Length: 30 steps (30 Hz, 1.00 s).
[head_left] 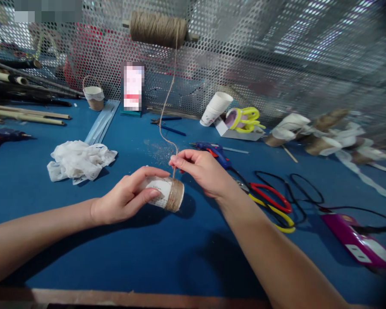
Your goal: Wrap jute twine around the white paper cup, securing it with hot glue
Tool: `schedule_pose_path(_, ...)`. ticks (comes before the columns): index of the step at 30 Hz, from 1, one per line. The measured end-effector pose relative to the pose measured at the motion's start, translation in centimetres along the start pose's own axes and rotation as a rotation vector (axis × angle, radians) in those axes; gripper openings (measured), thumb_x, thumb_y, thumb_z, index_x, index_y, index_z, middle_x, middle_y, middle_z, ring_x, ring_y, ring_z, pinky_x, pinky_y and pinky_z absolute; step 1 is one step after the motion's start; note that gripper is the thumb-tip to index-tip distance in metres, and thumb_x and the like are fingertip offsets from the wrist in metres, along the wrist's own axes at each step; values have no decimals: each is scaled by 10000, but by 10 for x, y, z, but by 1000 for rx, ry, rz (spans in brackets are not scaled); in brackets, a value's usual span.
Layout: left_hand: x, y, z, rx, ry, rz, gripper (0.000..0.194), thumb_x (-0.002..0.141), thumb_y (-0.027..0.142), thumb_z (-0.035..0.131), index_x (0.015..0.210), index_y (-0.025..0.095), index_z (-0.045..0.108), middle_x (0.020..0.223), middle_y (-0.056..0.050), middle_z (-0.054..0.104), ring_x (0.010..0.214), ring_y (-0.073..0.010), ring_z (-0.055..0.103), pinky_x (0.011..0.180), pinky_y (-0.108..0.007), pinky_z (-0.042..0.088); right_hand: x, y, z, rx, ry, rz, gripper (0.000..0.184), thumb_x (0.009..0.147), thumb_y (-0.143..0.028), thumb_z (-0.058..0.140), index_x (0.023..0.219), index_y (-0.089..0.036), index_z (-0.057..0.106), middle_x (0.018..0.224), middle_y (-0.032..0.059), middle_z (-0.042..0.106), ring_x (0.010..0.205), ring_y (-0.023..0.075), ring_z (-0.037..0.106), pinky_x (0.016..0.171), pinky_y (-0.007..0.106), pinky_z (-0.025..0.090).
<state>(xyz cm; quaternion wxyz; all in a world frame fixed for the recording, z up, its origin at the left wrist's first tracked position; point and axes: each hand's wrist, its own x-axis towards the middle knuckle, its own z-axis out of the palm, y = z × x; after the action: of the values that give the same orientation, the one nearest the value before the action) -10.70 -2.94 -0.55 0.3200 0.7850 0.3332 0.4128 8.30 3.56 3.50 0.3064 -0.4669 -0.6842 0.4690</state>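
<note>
My left hand (128, 193) is closed around a white paper cup (161, 191) that lies on its side, its open end toward the right. Brown twine (176, 195) is wound around the cup near its rim. Between the thumb and fingers of my right hand (199, 169) is the loose run of twine (167, 98), pinched just above the cup. From there the strand rises slackly to a large twine spool (157, 29) on a rod at the perforated metal screen.
Lace (80, 159) lies left, near a finished small basket (94, 98). Behind my right hand are a blue glue gun (215, 152) and stacked paper cups (216, 107). Red-and-yellow-handled pliers (273, 199), black cords and a purple power strip (357, 240) lie right.
</note>
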Motion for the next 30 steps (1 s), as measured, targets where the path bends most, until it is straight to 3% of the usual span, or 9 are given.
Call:
schedule_pose_path(11, 0, 1, -2, 14, 15, 59, 257, 932, 261, 423, 1168, 164, 454, 984, -76, 631, 748, -139, 597, 642, -227, 475, -2, 2, 3, -45, -62, 48, 265, 749, -424, 613, 675, -171, 633, 633, 3, 600, 583, 119, 479, 587, 274, 364)
schedule_pose_path(20, -1, -2, -1, -3, 6, 5, 278, 935, 278, 424, 1189, 171, 458, 870, -50, 639, 730, -143, 592, 599, -218, 458, -4, -6, -4, 55, 69, -41, 291, 677, -466, 682, 651, -182, 623, 671, 12, 623, 635, 129, 518, 644, 284, 411)
schedule_pose_path(26, 1, -2, -1, -12, 2, -39, 291, 931, 270, 430, 1202, 166, 447, 923, -58, 645, 732, -134, 593, 647, -223, 473, -9, -14, -9, 51, 120, -105, 294, 685, -466, 687, 654, -182, 615, 665, 5, 617, 655, 133, 534, 681, 293, 416)
schedule_pose_path(30, 0, 0, -1, -9, -18, -38, 285, 929, 271, 433, 1192, 162, 456, 864, -48, 651, 694, -131, 595, 588, -207, 463, -7, -11, -10, -2, 114, -102, 298, 712, -470, 661, 661, -180, 615, 678, 14, 622, 670, 142, 538, 692, 303, 415)
